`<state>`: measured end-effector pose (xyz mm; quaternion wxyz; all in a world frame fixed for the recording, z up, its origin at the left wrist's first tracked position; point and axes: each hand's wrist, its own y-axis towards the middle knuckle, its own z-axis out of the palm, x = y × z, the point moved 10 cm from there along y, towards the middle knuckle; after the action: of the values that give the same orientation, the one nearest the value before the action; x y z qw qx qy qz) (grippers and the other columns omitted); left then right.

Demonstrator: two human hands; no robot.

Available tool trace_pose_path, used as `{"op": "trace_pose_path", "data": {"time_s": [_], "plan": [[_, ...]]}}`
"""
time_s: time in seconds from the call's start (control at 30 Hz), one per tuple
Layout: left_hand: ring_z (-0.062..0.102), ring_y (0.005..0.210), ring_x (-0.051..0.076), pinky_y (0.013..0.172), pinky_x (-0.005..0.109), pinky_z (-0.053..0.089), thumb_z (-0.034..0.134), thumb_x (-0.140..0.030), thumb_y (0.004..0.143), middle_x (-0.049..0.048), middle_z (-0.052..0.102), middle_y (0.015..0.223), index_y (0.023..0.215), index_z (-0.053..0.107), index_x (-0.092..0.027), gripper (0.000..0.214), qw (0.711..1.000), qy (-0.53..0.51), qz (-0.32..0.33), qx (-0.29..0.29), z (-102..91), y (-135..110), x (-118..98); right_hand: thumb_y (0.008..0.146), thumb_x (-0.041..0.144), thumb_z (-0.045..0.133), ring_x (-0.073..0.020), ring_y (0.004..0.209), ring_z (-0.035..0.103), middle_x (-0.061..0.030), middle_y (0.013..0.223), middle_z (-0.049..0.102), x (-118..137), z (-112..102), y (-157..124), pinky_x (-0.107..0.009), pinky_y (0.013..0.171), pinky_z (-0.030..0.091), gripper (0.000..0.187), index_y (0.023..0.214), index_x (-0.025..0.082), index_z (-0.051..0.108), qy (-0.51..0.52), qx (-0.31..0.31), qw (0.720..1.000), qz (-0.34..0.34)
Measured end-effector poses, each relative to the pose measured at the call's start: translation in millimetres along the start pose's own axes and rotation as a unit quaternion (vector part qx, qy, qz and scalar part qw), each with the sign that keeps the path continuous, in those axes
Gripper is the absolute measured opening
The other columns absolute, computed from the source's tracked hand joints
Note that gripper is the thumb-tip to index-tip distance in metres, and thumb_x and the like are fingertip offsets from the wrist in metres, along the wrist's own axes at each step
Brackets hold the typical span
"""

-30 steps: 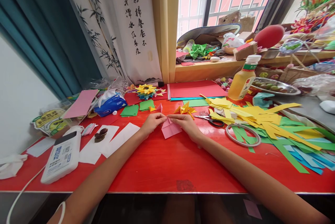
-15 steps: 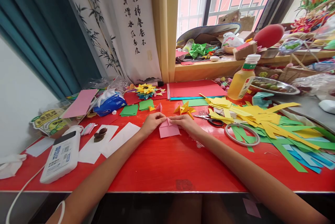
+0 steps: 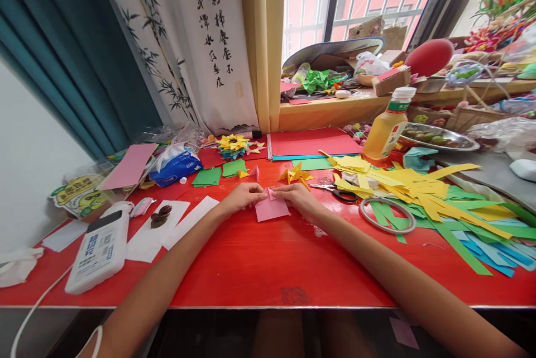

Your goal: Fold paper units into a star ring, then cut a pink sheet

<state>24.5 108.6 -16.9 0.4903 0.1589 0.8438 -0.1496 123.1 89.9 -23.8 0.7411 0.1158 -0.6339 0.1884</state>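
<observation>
Left hand [image 3: 243, 197] and right hand [image 3: 296, 196], both grips pinched on pink paper [image 3: 272, 212], spiky yellow origami [image 3: 295, 172] at its one o'clock!

Red table [image 3: 251, 268], glossy. Toward the right lie scissors [image 3: 345, 196] and paper strips [image 3: 431, 193]; toward the left, white device [image 3: 99, 252], sheets [image 3: 144, 243].

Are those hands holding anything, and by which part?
The left hand and right hand pinch the pink paper at its folded far end, one from each side.
</observation>
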Motion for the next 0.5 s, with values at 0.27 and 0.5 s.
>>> {"op": "trace_pose_path", "data": {"time_s": [0.27, 0.5], "plan": [[0.038, 0.046, 0.005, 0.043, 0.019, 0.026, 0.061, -0.047, 0.062, -0.0044, 0.047, 0.054, 0.068, 0.053, -0.014, 0.034, 1.000, -0.023, 0.006, 0.001, 1.9, -0.6, -3.4, 0.063, 0.042, 0.065, -0.0167, 0.068, 0.060, -0.0067, 0.077, 0.067, -3.2, 1.1, 0.8, -0.029, 0.068, 0.047, 0.042, 0.093, 0.013, 0.068, -0.035, 0.013, 0.999, 0.008], [0.037, 0.047, 0.006, 0.044, 0.019, 0.026, 0.062, -0.048, 0.061, -0.0045, 0.047, 0.054, 0.067, 0.052, -0.014, 0.036, 1.000, -0.024, 0.003, 0.000, 2.0, -1.3, -4.3, 0.065, 0.042, 0.064, -0.0188, 0.070, 0.060, -0.0063, 0.077, 0.067, -0.7, -4.0, 1.0, -0.028, 0.061, 0.046, 0.044, 0.096, 0.012, 0.067, -0.102, -0.014, 0.995, -0.015]]}}
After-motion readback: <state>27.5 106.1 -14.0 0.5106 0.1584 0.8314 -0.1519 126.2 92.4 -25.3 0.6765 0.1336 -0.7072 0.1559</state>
